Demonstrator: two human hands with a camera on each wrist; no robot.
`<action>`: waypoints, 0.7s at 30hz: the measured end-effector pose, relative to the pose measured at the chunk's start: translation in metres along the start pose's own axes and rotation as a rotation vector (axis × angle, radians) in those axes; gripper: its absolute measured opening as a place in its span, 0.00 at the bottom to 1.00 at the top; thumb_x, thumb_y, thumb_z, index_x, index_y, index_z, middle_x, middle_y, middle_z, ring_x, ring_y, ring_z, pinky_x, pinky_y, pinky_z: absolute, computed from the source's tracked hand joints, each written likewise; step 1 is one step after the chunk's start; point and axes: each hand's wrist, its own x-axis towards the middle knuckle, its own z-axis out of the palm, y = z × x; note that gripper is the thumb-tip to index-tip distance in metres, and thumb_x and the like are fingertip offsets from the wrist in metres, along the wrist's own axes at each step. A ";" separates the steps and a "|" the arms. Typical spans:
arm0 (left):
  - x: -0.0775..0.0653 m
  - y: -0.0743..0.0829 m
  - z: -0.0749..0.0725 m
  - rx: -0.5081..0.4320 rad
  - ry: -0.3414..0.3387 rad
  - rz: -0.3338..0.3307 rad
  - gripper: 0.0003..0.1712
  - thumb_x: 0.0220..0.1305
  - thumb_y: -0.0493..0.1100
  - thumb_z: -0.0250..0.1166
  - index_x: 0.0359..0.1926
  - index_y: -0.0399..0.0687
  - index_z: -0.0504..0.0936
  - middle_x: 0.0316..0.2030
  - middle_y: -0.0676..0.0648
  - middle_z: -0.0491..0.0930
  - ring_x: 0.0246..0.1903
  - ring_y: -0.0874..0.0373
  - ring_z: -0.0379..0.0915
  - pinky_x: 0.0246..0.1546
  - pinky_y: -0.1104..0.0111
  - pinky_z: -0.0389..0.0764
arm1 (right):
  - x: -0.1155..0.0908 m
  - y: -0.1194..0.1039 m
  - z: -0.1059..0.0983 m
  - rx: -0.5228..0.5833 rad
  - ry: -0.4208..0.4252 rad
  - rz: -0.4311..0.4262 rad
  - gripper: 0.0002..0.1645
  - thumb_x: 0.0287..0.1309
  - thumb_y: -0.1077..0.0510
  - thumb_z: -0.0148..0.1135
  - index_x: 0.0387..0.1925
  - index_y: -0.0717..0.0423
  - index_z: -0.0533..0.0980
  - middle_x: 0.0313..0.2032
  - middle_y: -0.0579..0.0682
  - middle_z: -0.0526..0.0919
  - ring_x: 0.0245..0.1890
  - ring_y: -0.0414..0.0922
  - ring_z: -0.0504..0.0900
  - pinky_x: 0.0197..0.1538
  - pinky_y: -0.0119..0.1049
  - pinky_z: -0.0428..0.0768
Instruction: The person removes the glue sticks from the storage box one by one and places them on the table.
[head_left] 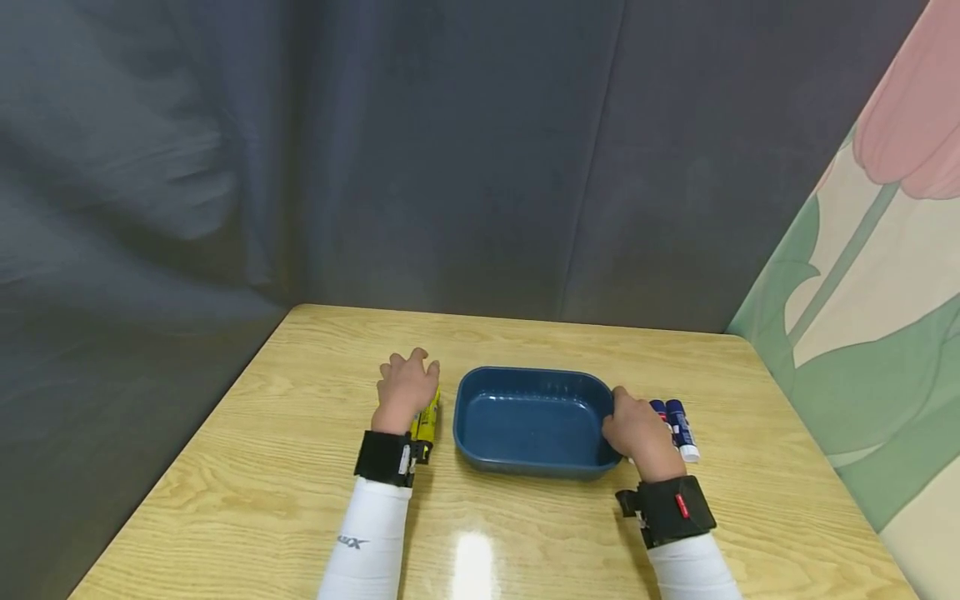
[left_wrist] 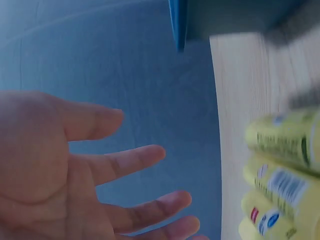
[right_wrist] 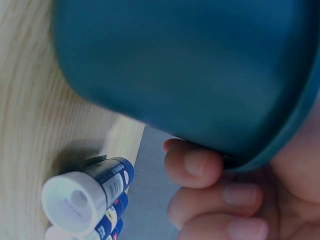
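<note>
A dark blue rectangular plastic bin (head_left: 534, 468) stands on the table between both hands. My right hand (head_left: 641, 433) grips its right end, with the thumb side at the rim and the fingers (right_wrist: 192, 167) curled under the edge. Spread and holding nothing, my left hand (head_left: 407, 387) hovers over and beside yellow printed tubes (head_left: 426, 421). In the left wrist view several of these yellow tubes (left_wrist: 285, 185) lie side by side, apart from the fingers. My left arm partly hides them in the head view.
Dark blue glue sticks (head_left: 681, 429) with white ends lie to the right of the bin, partly behind my right hand. The light wooden table (head_left: 247, 467) meets a dark grey curtain (head_left: 450, 167) at its back and a flower-patterned cloth (head_left: 885, 317) on the right.
</note>
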 end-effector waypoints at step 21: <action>-0.001 0.024 0.018 0.052 0.012 0.051 0.30 0.69 0.58 0.47 0.62 0.46 0.69 0.55 0.33 0.68 0.58 0.36 0.59 0.59 0.38 0.51 | 0.010 0.001 0.004 0.026 0.014 -0.001 0.33 0.59 0.63 0.49 0.64 0.72 0.56 0.52 0.75 0.71 0.35 0.54 0.77 0.35 0.49 0.79</action>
